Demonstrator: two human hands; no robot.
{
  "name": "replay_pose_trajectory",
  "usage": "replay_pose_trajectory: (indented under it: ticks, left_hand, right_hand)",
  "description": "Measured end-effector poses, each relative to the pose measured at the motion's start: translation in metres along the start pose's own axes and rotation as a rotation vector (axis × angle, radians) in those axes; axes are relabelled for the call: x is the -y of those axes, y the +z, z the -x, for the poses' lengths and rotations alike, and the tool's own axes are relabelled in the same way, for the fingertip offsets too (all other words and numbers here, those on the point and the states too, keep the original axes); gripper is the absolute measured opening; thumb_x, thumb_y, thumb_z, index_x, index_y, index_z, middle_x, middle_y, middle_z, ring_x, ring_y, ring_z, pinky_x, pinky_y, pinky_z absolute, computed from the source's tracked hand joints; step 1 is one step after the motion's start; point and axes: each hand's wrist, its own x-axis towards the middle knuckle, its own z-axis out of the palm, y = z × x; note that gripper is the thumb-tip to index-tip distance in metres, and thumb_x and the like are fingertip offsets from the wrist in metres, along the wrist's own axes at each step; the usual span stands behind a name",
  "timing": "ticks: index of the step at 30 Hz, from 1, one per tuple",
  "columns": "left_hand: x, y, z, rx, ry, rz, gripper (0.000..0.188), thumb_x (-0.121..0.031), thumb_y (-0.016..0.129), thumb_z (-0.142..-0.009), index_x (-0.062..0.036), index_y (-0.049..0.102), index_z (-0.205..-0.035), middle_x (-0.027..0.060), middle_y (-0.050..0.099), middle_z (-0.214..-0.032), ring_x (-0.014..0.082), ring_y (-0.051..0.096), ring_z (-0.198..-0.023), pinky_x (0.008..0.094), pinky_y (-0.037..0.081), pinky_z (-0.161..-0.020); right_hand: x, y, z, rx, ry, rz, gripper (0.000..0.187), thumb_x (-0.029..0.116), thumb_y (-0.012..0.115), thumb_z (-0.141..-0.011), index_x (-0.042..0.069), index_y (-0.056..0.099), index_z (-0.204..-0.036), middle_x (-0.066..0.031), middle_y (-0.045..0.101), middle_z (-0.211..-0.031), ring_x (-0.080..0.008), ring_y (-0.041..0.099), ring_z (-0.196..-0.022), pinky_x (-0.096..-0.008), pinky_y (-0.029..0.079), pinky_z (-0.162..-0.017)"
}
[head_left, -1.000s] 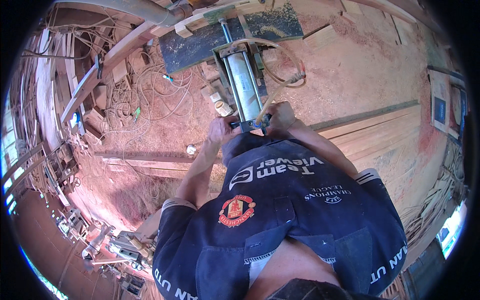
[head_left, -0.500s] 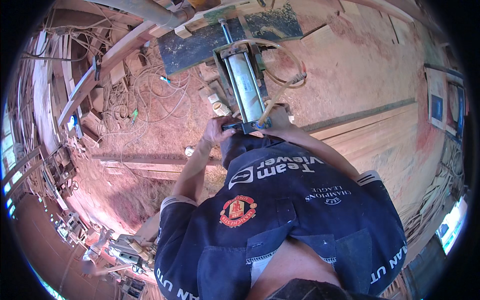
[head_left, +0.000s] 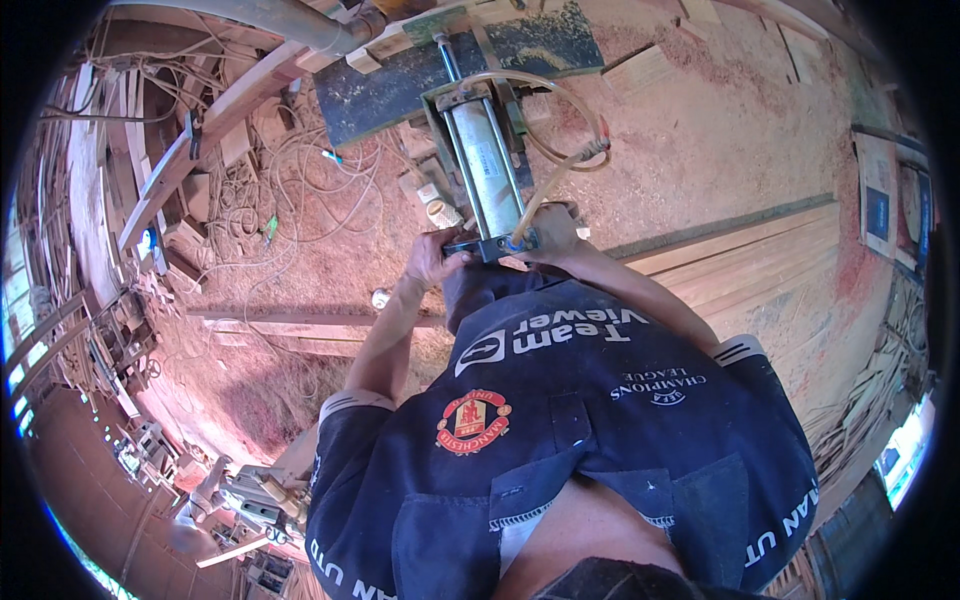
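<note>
Both hands brace the cylinder's (head_left: 487, 170) lower end cap to steady it: left hand (head_left: 432, 262) fingers curl on the cap, right hand (head_left: 556, 232) fingers wrap beside the hose (head_left: 560, 165).

Silver pneumatic cylinder (head_left: 487, 165), lying lengthwise on green plate, yellowish hose attached

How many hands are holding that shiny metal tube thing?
2. The left hand grips the near end of the metal cylinder from the left; the right hand holds it from the right, beside the yellowish hose.
</note>
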Motion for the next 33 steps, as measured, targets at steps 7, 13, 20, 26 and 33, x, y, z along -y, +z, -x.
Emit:
replay_pose_trajectory:
  ticks: [7, 13, 20, 26, 33]
  left_hand:
    - [-0.008, -0.001, 0.000, -0.018, -0.030, 0.017, 0.078, -0.076, 0.070, -0.083, -0.0042, 0.075, -0.112, 0.0226, 0.071, -0.083, 0.0438, 0.072, -0.080, 0.0496, 0.055, -0.072]
    - [-0.006, 0.004, 0.001, -0.052, -0.023, 0.029, 0.080, -0.077, 0.071, -0.081, -0.0045, 0.075, -0.114, 0.0218, 0.074, -0.087, 0.0413, 0.074, -0.083, 0.0478, 0.056, -0.074]
    - [0.002, 0.005, -0.001, 0.001, -0.060, 0.018, 0.078, -0.073, 0.075, -0.080, -0.0053, 0.077, -0.118, 0.0203, 0.075, -0.085, 0.0387, 0.075, -0.081, 0.0465, 0.058, -0.074]
    - [-0.023, -0.005, -0.007, 0.098, -0.187, -0.097, 0.072, -0.073, 0.076, -0.080, -0.0066, 0.081, -0.109, 0.0190, 0.075, -0.079, 0.0384, 0.076, -0.079, 0.0472, 0.059, -0.073]
    - [-0.055, 0.003, -0.008, -0.012, -0.168, -0.333, 0.076, -0.079, 0.073, -0.081, -0.0080, 0.082, -0.107, 0.0168, 0.075, -0.076, 0.0380, 0.077, -0.079, 0.0463, 0.061, -0.072]
  right_hand:
    - [0.001, -0.006, -0.002, 0.039, -0.004, 0.061, 0.055, 0.058, 0.081, -0.076, 0.007, 0.074, -0.096, -0.0151, 0.076, -0.082, -0.0322, 0.076, -0.065, -0.0445, 0.060, -0.061]
    - [0.000, -0.001, -0.002, -0.039, -0.015, 0.043, 0.053, 0.060, 0.081, -0.076, 0.009, 0.075, -0.089, -0.0152, 0.074, -0.077, -0.0342, 0.074, -0.067, -0.0465, 0.058, -0.062]
    - [-0.009, 0.013, -0.002, 0.014, 0.030, -0.027, 0.053, 0.056, 0.083, -0.074, 0.008, 0.075, -0.095, -0.0172, 0.074, -0.082, -0.0376, 0.074, -0.077, -0.0490, 0.059, -0.070]
    - [-0.021, 0.014, 0.004, 0.008, 0.015, 0.046, 0.044, 0.045, 0.083, -0.071, 0.009, 0.074, -0.093, -0.0141, 0.073, -0.080, -0.0367, 0.073, -0.073, -0.0490, 0.058, -0.066]
    - [-0.048, 0.028, 0.007, -0.203, -0.109, -0.073, 0.041, 0.053, 0.078, -0.084, 0.022, 0.071, -0.110, -0.0090, 0.073, -0.074, -0.0337, 0.075, -0.067, -0.0481, 0.056, -0.059]
